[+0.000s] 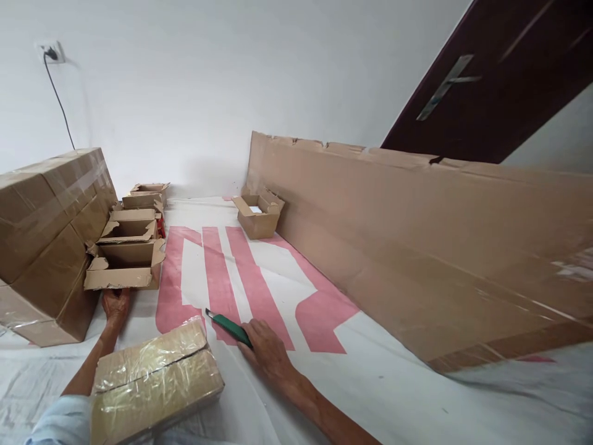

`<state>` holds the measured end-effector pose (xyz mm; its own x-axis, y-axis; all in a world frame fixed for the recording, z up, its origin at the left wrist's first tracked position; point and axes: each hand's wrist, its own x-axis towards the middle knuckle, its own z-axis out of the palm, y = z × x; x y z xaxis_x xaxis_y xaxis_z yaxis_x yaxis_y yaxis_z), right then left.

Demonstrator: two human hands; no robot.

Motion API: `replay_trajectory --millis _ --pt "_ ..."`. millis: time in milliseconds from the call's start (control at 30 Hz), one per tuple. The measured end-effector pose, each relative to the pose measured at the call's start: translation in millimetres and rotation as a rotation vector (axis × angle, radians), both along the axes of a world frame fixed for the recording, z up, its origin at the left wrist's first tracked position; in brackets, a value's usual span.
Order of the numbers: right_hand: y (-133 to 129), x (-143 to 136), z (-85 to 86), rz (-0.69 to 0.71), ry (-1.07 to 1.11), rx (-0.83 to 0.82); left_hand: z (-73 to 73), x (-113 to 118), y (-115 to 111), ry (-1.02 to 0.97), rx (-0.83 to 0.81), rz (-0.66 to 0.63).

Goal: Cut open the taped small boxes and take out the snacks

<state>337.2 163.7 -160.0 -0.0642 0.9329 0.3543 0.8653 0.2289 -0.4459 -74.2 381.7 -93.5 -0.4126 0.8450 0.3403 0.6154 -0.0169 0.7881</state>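
Our right hand (267,347) grips green cutter (231,327), blade pointing left and far. Our left hand (117,304) at near side of nearest open box (118,278); fingers partly hidden, we cannot tell if gripping. Taped box (160,380) near, between our forearms. More open boxes (132,230) in row beyond, beside stacked cartons (46,247) on left. Lone box (258,225) farther, beside cardboard wall (393,253) on right. Pink-printed sheet (324,395) beneath.

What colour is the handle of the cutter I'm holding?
The cutter handle is green, showing best in the head view.
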Motion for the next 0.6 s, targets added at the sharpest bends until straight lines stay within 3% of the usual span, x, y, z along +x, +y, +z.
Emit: replay_trajectory --millis 100,200,433,600 --pt "2.7 -2.9 -3.0 -0.060 0.062 0.013 1.7 0.8 -0.5 -0.002 -0.004 0.006" --pt "0.1 -2.5 5.6 -0.086 0.208 -0.022 2.4 0.8 -1.4 -0.005 -0.002 0.011" --pt "8.9 -5.0 45.4 -0.056 0.915 -0.373 2.9 1.7 -4.0 -0.029 0.023 0.005" --pt "41.9 -14.2 72.7 -0.044 1.104 -0.358 3.7 4.6 -3.9 -0.062 0.040 -0.009"
